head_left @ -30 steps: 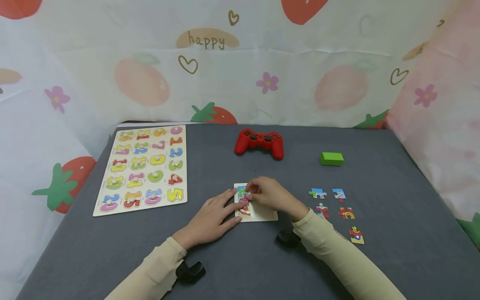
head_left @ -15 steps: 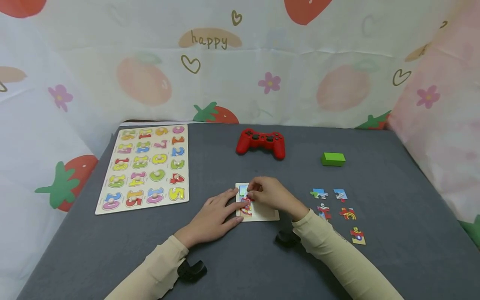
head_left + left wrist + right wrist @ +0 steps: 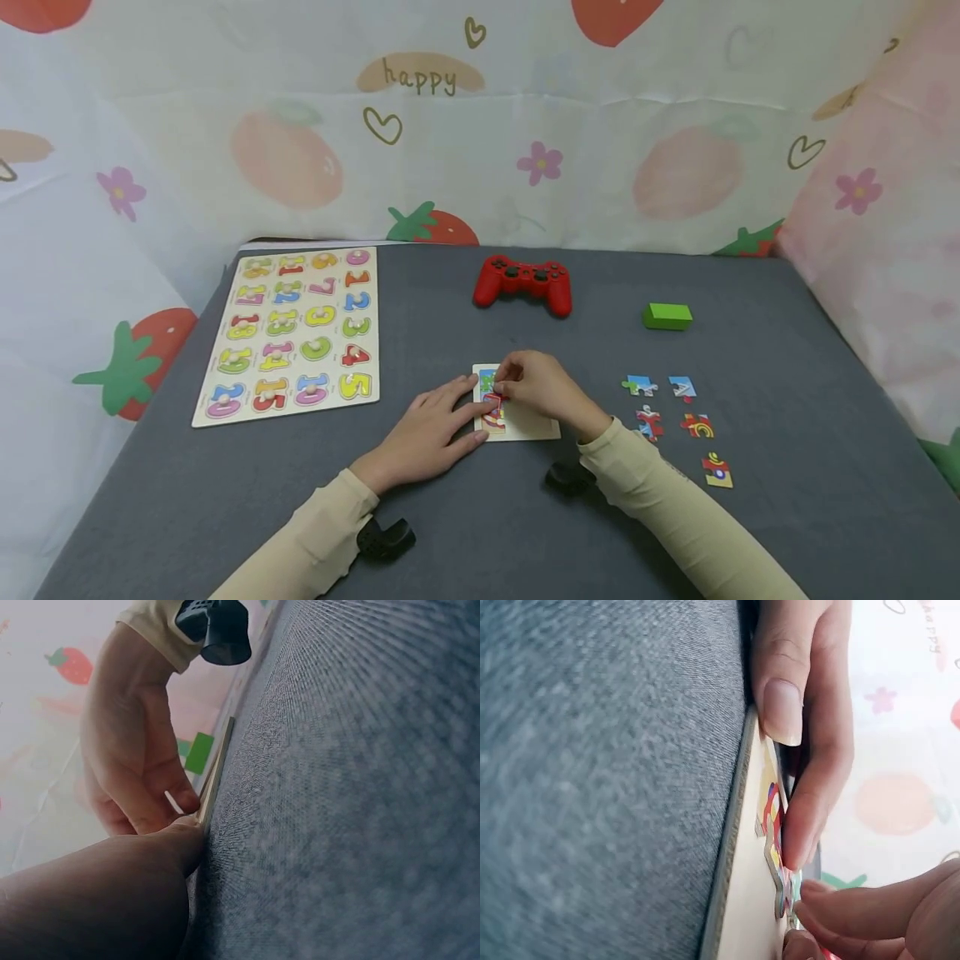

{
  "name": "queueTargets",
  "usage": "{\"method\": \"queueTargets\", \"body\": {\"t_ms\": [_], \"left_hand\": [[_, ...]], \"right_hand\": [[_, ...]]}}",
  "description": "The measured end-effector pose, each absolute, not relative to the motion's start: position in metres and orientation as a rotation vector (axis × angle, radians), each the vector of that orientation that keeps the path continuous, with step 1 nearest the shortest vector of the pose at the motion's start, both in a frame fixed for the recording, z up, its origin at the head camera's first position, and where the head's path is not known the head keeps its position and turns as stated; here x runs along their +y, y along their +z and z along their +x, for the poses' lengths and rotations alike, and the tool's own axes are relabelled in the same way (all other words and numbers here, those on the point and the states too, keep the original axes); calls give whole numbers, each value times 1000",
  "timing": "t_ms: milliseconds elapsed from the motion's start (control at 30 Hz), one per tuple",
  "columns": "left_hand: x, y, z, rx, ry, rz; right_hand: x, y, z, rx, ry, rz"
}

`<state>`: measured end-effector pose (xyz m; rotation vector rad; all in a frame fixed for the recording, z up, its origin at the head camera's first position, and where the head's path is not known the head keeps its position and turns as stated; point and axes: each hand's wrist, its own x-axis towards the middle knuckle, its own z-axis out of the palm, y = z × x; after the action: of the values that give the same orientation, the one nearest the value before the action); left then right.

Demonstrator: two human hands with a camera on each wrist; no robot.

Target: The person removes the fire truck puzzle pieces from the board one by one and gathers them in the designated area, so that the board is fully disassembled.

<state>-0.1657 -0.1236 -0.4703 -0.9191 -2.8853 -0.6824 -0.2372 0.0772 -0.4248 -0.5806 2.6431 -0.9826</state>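
A small wooden jigsaw tray (image 3: 532, 429) lies on the table in front of me, its left column filled with coloured pieces. My left hand (image 3: 420, 433) rests along the tray's left edge with fingers spread; in the right wrist view its thumb (image 3: 782, 712) sits on the rim and a fingertip touches the red joined pieces (image 3: 772, 810). My right hand (image 3: 543, 387) curls over the tray's upper part, thumb and index finger pinching a blue-green jigsaw piece (image 3: 487, 382) at the top left corner. In the left wrist view the right hand (image 3: 135, 757) shows close over the tray edge.
Several loose jigsaw pieces (image 3: 697, 426) lie to the right, beside my right sleeve. Farther back are a green block (image 3: 667, 317) and a red game controller (image 3: 522, 283). A number puzzle board (image 3: 255, 346) covers the table's left side.
The blue-green piece under my right fingertips tilts, looking paler half a second ago and brighter now. Both hands stay nearly in place over the tray.
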Motion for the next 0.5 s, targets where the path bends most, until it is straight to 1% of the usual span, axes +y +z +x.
{"method": "queueTargets", "body": {"t_ms": [500], "left_hand": [[-123,-468,-165,-2895,-677,-911]], "right_hand": [[77,-423,-238,2640,-947,-605]]}}
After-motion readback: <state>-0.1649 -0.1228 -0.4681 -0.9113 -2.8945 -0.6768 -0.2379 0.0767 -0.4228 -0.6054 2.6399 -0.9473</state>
